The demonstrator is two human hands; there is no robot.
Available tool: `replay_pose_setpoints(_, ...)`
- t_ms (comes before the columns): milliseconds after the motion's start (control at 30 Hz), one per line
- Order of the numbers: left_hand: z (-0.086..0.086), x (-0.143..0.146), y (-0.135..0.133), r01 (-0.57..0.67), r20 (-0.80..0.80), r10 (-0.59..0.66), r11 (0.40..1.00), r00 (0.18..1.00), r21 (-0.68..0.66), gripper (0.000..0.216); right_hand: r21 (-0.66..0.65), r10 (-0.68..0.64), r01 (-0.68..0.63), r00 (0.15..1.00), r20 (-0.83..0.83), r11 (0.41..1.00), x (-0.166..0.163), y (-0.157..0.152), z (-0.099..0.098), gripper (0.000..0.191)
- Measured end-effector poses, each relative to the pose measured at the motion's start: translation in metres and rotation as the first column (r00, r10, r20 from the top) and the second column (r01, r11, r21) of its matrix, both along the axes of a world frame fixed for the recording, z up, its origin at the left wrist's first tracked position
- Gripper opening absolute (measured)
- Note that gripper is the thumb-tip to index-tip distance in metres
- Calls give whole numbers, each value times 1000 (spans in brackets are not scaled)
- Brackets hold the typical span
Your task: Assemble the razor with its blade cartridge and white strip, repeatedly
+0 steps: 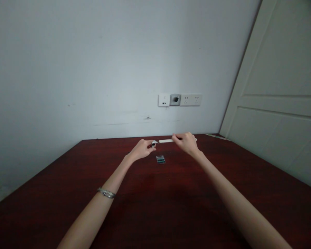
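My left hand is closed, thumb and fingers pinching a small white-and-dark object whose kind I cannot make out. To its right, my right hand has its fingers pressed together; what they hold, if anything, is too small to tell. A flat white strip runs behind the right hand, its other end showing just past the knuckles. Whether the fingers touch the strip is unclear. Between and nearer than both hands lies a small clear rectangular piece with dark bands, flat on the dark red tabletop.
A pale wall rises behind the table's back edge. Wall sockets and a grey panel with a dark plug or knob sit on it. A white panelled door stands at the right, with a thin strip at the table's back right corner.
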State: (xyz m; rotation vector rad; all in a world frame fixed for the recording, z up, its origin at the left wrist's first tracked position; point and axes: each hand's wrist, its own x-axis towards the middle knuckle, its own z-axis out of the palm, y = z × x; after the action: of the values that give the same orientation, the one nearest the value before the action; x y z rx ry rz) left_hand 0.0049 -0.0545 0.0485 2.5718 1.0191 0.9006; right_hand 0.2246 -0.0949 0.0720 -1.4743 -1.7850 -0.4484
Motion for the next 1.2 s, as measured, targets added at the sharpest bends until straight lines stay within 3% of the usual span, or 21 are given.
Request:
replay_pose_setpoints(233, 1, 5, -1, -21, -36, 22, 1000, 999, 14, 11, 22, 45, -46, 997, 55, 999, -20, -9, 5, 49)
replay_pose_setpoints(567, -3, 0, 2, 18, -58, -17, 1000, 998, 18, 12, 79, 64, -61, 997, -39, 995, -1, -1, -7, 52)
replay_pose_setpoints(767, -3, 4, 2, -28, -112, 34, 998, 993, 52, 12, 84, 33, -39, 997, 70, 996, -16, -6, -1, 48)
replay_pose_setpoints(1000, -4, -2, 3, -4, -34, 4, 1000, 999, 21, 13, 66, -44, 40, 997, 60, 997, 9, 4, -10, 46)
replay_pose_setpoints(1200, -3, 3, 0, -7, -87, 9, 1000, 996, 20, 15, 91, 11, -13, 1000, 19, 996, -10, -1, -5, 51)
